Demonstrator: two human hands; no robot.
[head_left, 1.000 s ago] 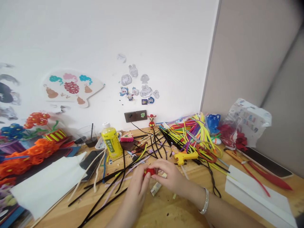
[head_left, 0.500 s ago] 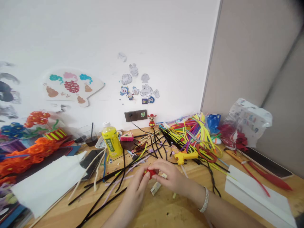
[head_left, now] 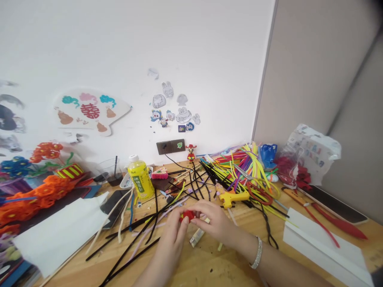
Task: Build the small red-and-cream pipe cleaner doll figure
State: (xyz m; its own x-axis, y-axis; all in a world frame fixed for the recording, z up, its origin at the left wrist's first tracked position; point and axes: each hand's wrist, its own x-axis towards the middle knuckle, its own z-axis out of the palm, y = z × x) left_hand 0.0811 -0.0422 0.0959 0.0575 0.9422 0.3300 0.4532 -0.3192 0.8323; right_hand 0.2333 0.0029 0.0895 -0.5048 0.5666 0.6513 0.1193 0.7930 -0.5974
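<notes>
The head view shows both hands meeting at mid-table around a small red piece (head_left: 188, 215), which sits raised between the fingertips, a speck of yellow showing at its left side. The left hand (head_left: 173, 230) pinches it with the thumb laid along the near face; the right hand (head_left: 216, 223) grips its right edge between thumb and forefinger. The step in hand looks like close finger work, pressing or shaping this piece, and the next move seems to call for a steady left pinch while the right fingertips make fine adjustments. The piece looks soft and compact, though its exact shape and material are too covered to tell. Beneath the right hand lies a pale, narrow box (head_left: 196, 238), tilted on the smooth, grained wooden table (head_left: 223, 269). On the right wrist, a bracelet (head_left: 257, 252) glitters. Outward to the left run thin, fuzzy-looking black strips (head_left: 139, 223), and past them stands a glossy yellow drink bottle (head_left: 141, 181) with a white cap. Beyond the right hand lies a hard yellow glue gun (head_left: 233, 197), just in front of a loose, bristly heap of coloured strips (head_left: 254, 163). A small red-hatted figure (head_left: 191, 153) stands by the wall.
</notes>
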